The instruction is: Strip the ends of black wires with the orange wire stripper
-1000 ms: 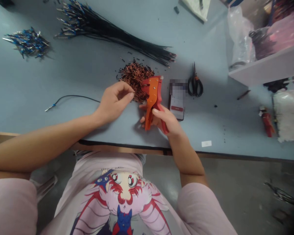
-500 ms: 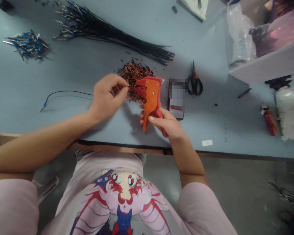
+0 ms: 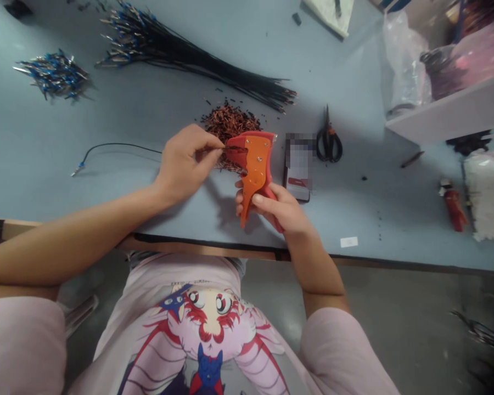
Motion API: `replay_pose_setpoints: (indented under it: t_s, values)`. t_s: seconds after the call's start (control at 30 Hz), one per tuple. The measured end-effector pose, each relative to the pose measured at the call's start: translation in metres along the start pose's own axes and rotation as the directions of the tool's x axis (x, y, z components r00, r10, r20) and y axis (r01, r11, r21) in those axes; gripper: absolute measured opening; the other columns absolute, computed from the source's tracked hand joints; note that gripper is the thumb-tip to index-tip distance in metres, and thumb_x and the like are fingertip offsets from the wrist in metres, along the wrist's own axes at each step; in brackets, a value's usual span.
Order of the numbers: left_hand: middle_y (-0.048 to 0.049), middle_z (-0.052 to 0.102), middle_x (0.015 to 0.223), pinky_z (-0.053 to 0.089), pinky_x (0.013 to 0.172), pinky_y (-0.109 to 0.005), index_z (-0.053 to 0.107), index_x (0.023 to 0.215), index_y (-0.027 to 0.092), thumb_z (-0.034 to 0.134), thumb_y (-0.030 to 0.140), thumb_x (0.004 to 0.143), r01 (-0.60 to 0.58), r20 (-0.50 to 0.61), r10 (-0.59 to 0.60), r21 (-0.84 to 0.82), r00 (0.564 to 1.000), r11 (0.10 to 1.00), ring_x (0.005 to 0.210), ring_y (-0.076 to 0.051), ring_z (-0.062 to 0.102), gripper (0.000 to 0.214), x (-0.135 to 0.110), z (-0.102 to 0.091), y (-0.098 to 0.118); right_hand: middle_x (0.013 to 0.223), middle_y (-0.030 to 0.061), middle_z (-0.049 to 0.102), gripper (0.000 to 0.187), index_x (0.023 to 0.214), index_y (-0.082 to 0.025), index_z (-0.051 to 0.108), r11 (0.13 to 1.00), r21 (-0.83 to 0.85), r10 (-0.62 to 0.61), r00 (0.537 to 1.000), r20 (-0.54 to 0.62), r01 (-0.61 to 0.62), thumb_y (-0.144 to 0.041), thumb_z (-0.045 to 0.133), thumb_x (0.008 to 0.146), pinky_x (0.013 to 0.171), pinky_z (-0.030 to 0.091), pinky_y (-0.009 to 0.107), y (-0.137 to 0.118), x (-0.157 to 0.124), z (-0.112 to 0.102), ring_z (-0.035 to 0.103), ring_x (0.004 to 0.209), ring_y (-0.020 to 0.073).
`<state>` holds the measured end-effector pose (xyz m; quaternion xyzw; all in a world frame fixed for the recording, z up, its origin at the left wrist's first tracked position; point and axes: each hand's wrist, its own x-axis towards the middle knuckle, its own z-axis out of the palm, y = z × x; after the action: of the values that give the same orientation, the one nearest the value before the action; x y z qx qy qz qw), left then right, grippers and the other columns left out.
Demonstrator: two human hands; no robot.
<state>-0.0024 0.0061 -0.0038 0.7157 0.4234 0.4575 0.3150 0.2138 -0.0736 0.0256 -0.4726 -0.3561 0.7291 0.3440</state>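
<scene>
My right hand (image 3: 276,207) is closed round the handles of an orange and red wire stripper (image 3: 253,164), held upright over the blue table (image 3: 156,115). My left hand (image 3: 185,162) pinches the end of a thin black wire (image 3: 111,147) and holds it at the stripper's jaws. That wire trails left across the table to a small blue terminal (image 3: 79,166). Just behind the stripper lies a heap of brown stripped wire scraps (image 3: 226,122).
A bundle of black wires with blue terminals (image 3: 189,55) lies at the back, and a pile of loose blue terminals (image 3: 55,77) at far left. A phone (image 3: 298,170), black scissors (image 3: 328,142), a red lighter (image 3: 453,207), a white shelf (image 3: 448,109) and bagged material stand at right.
The right hand lifted the stripper more upright and toward the left hand. The left hand brought the wire end to the jaws, and the trailing wire shifted slightly on the table.
</scene>
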Motion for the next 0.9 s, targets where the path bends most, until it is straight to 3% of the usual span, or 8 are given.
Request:
replay_pose_setpoints:
  t_s: [0.17,0.57,0.9]
  values:
    - [-0.0027,0.062,0.080,0.044,0.076,-0.037,0.069,0.080,0.026,0.062,0.025,0.088,0.047,0.051,-0.048,0.018,0.998,0.999,0.076,-0.020,0.055,0.010,-0.0004,-0.0014,0.0045,0.094,0.0084,0.073,0.046,0.111,-0.014,0.064,0.999,-0.038,-0.007,1.000,0.003,0.007,-0.045,0.079,0.081,0.065,0.062,0.034,0.0009,-0.0007,0.0032,0.070,0.076,0.0187]
    - [0.0006,0.059,0.067,0.035,0.057,-0.031,0.066,0.074,0.020,0.063,0.016,0.080,-0.128,-0.066,0.135,0.093,0.989,0.987,0.058,-0.013,0.048,0.008,-0.0011,0.0051,0.0002,0.077,0.0022,0.067,0.042,0.101,-0.013,0.062,0.999,-0.004,-0.035,0.999,0.015,0.035,-0.047,0.077,0.082,0.051,0.057,0.028,0.0011,-0.0002,0.0080,0.066,0.060,0.0149]
    - [0.0028,0.064,0.064,0.037,0.053,-0.026,0.065,0.073,0.019,0.063,0.011,0.078,-0.154,-0.060,0.154,0.006,0.986,0.988,0.057,-0.010,0.054,0.009,-0.0007,0.0052,0.0017,0.074,0.0018,0.066,0.039,0.099,-0.014,0.063,1.000,0.009,-0.013,0.999,0.040,0.012,-0.048,0.075,0.084,0.053,0.057,0.030,0.0016,-0.0011,0.0068,0.065,0.060,0.0154]
